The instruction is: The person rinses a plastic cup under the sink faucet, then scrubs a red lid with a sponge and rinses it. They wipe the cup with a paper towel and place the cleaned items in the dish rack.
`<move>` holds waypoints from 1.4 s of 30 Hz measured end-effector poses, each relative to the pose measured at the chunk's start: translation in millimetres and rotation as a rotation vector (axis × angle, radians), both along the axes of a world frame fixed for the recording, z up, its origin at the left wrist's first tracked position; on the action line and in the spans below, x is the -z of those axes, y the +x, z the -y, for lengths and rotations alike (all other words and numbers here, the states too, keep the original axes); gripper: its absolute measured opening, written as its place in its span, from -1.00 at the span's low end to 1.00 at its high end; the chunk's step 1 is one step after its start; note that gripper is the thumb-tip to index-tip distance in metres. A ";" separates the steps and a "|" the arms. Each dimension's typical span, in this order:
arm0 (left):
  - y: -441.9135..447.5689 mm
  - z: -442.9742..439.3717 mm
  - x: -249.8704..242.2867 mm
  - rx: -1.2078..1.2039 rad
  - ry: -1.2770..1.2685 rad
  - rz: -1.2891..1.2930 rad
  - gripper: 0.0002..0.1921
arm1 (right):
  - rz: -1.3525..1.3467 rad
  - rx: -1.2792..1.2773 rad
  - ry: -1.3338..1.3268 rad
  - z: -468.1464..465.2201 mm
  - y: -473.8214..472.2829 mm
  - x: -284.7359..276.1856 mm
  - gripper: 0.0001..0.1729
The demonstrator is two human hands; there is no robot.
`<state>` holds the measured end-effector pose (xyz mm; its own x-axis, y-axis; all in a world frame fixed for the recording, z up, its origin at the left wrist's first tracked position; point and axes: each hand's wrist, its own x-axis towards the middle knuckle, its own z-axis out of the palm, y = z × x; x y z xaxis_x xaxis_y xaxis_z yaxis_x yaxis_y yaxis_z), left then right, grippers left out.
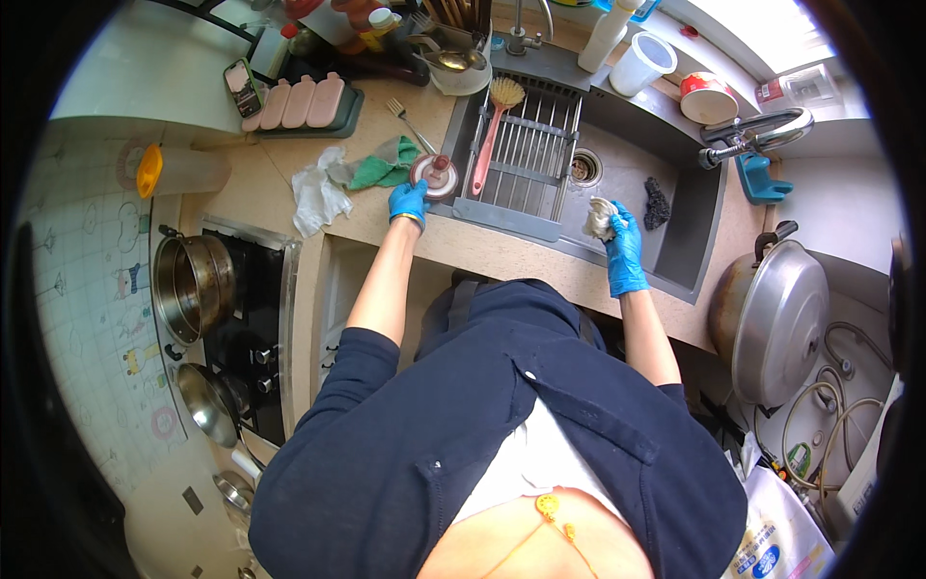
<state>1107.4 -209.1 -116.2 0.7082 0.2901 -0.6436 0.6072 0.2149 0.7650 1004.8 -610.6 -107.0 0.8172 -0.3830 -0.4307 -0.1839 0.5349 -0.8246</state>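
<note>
Both hands wear blue gloves. My left hand (409, 202) grips the near edge of a round lid with a reddish knob (436, 174), at the counter's edge left of the sink. A crumpled whitish cloth (600, 219) is held in the fingers of my right hand (625, 246), above the front part of the sink basin. Left of the lid lie a green cloth (383, 168), a crumpled white cloth or paper (322, 189) and a metal fork (411, 123). Between the hands, a pink-handled dish brush (488, 148) rests on a metal drying rack (532, 159) over the sink.
A dark scouring pad (656, 204) lies in the grey sink (680, 250), below a chrome faucet (759, 130). At right stands a large lidded pot (781, 326). Popsicle molds (304, 105), a phone (243, 87) and bottles line the back left. Pans sit by the gas stove (253, 318).
</note>
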 end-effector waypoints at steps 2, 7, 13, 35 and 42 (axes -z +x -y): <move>-6.3 6.4 -8.3 -0.011 -0.091 0.031 -0.84 | 0.074 -0.069 0.198 -10.3 3.2 -15.5 -0.67; -17.5 50.6 -48.2 0.064 -0.276 0.070 -0.82 | 0.084 -0.071 0.081 -34.0 6.3 -65.7 -0.73; -20.1 144.7 -106.7 0.193 -0.479 0.146 -0.80 | 0.317 -0.050 -0.150 -83.9 31.2 -105.4 -0.78; -18.8 206.4 -155.7 0.145 -0.379 0.324 -0.69 | 0.334 0.107 -0.184 -90.7 67.2 -143.4 -0.73; -25.1 220.5 -150.5 0.080 -0.406 0.270 -0.67 | 0.266 0.286 -0.351 -125.3 50.2 -129.7 -0.50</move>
